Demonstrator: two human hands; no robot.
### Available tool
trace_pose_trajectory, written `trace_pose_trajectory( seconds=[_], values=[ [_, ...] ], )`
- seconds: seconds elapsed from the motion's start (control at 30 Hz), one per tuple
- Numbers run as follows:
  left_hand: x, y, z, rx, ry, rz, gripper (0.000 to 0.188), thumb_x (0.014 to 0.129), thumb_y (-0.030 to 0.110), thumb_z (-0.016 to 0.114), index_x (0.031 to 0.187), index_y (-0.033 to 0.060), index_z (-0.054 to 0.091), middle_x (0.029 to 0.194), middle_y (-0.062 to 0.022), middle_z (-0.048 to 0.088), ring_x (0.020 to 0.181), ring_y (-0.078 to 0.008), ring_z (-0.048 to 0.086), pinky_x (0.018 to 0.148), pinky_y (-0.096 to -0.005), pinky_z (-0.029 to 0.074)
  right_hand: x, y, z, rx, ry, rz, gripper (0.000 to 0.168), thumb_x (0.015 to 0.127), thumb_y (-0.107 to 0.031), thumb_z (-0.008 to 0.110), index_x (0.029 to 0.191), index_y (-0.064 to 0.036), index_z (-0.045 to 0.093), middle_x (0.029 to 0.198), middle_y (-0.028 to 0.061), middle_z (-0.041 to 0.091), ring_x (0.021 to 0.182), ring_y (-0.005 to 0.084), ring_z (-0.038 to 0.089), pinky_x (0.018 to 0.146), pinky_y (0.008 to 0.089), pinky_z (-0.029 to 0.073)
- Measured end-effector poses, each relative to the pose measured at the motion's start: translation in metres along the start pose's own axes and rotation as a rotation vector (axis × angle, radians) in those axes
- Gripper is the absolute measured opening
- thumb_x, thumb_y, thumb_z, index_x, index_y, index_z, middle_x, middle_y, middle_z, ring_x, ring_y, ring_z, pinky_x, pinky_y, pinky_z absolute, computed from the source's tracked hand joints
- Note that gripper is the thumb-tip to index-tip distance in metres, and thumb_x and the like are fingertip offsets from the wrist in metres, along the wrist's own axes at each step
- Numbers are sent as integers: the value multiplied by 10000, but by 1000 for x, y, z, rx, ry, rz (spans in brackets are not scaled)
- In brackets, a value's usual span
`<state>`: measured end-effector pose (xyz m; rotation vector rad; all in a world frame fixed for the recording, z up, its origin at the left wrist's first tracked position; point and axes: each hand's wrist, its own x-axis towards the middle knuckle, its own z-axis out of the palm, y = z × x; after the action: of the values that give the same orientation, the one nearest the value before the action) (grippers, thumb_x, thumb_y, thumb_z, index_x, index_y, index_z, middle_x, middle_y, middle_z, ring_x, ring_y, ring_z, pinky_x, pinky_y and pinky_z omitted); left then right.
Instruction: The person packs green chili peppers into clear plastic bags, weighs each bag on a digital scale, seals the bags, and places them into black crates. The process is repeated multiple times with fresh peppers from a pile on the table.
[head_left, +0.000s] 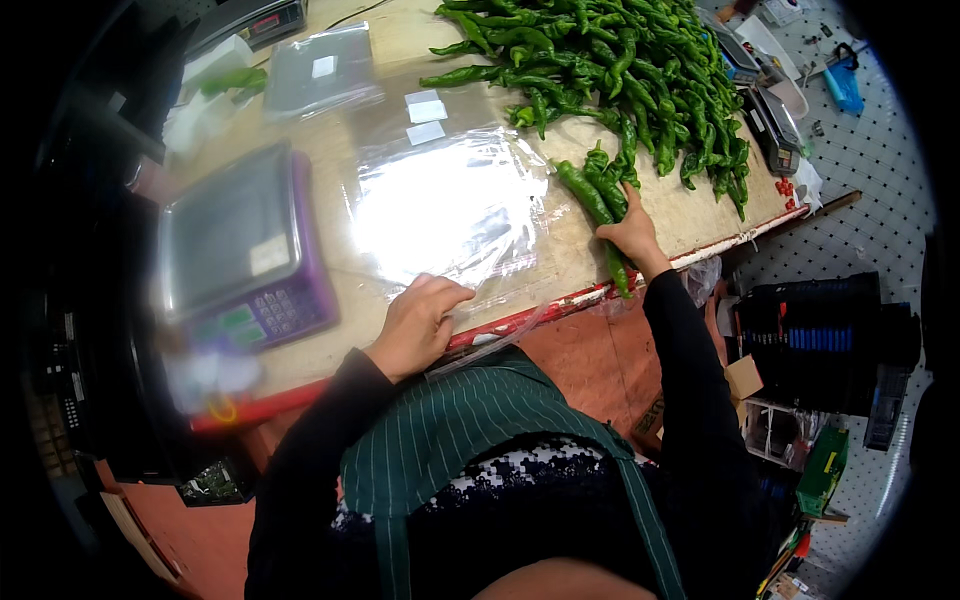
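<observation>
My right hand (634, 231) is closed around a few long green peppers (589, 191) at the front of the table, beside the large pile. One of them points down past the red table edge. Loosely curled, my left hand (420, 322) rests near that edge, its fingertips by a stack of clear plastic bags (450, 210). Whether it pinches any plastic cannot be seen. Glare whitens much of the bags, and two small white labels (426, 109) lie above the glare. A strip of clear plastic (495, 341) hangs over the edge near my left hand.
A purple weighing scale (232, 232) stands left of the bags. Behind lie the big pepper pile (637, 67) and another stack of clear bags (322, 67). A black scale (772, 127) sits at the right end. A black crate (806, 337) is below on the right.
</observation>
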<state>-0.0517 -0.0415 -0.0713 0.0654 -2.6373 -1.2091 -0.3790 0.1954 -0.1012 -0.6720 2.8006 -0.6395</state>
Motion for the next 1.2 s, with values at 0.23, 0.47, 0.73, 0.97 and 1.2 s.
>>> trace_pose_trajectory(
  seconds=[0.23, 0.47, 0.73, 0.97, 1.2],
  values=[
    [5, 5, 13, 234, -180, -28, 408, 768, -43, 579, 1168, 35, 595, 1105, -134, 603, 1024, -337, 586, 834, -414, 511, -7, -8, -6, 839, -300, 218, 1030, 674, -23, 800, 1528, -10, 225, 1231, 182, 578, 1025, 257, 610, 811, 330, 527],
    [0, -17, 32, 80, -76, -29, 360, 806, -6, 612, 1163, 41, 624, 1135, -127, 614, 935, -345, 623, 792, -404, 519, -80, -61, -52, 1084, -319, 97, 1007, 713, -5, 753, 1558, -106, 216, 1171, 161, 594, 842, 219, 675, 740, 353, 561],
    [11, -28, 22, -96, -2, -101, 466, 769, -80, 636, 1225, 19, 615, 1133, -106, 624, 674, -177, 545, 643, -287, 483, -191, -101, -65, 1069, -946, -98, 927, 701, 103, 684, 1532, -89, 320, 1468, 92, 453, 1311, 168, 447, 1071, 310, 400],
    [11, 1, -4, 242, 55, 173, 620, 736, -120, 547, 1338, 29, 527, 1331, -160, 559, 949, -319, 650, 814, -375, 541, -208, -89, -41, 684, -758, -318, 915, 714, 77, 695, 1532, -90, 319, 1484, 100, 445, 1334, 179, 423, 1100, 313, 363],
    [7, 33, -16, 298, -23, 276, 727, 782, 3, 619, 1466, 3, 373, 1476, -172, 420, 1138, -377, 586, 913, -412, 522, -200, -88, -38, 585, -643, -237, 879, 740, 85, 657, 1531, -97, 318, 1383, 107, 516, 1198, 164, 525, 953, 283, 460]
  ],
)
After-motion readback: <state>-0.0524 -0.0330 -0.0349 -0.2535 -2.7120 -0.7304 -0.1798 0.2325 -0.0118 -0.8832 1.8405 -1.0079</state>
